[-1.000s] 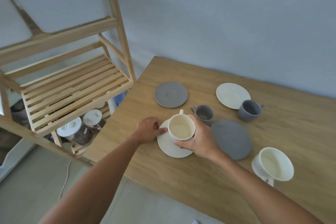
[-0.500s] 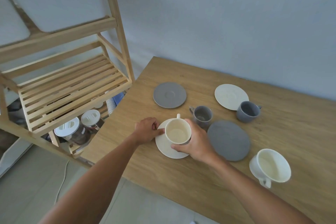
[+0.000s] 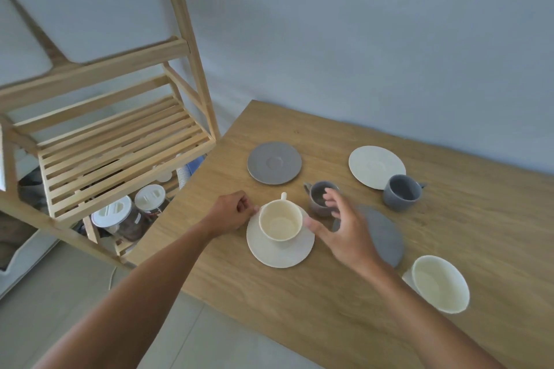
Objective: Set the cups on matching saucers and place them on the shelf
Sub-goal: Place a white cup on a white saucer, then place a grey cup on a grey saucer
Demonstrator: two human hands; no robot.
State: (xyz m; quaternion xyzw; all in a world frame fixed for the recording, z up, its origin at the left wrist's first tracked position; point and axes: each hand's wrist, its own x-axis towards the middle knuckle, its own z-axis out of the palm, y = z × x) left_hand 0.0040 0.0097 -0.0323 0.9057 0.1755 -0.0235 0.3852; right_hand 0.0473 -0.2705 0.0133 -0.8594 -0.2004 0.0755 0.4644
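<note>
With the cream cup [image 3: 280, 220] seated on its saucer [image 3: 280, 252] near the counter's [image 3: 299, 308] left edge, the left hand [image 3: 233, 213] pinches the rim and the right hand [image 3: 344, 234] hovers spread; next, lift the pair level to the shelf [image 3: 120, 153]

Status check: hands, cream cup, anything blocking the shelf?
Left hand pinching cream saucer rim. Right hand open, off cream cup. Cup seated on saucer. Slatted shelf bare.

Both forearms are bare from the lower edge of the view to the wrists, with no sleeve, watch or band on either. The left hand [image 3: 232, 213] and right hand [image 3: 344, 234] wear no gloves and no rings (the right fingers [image 3: 331, 202] are blurred, so fine detail there is lost).
</note>
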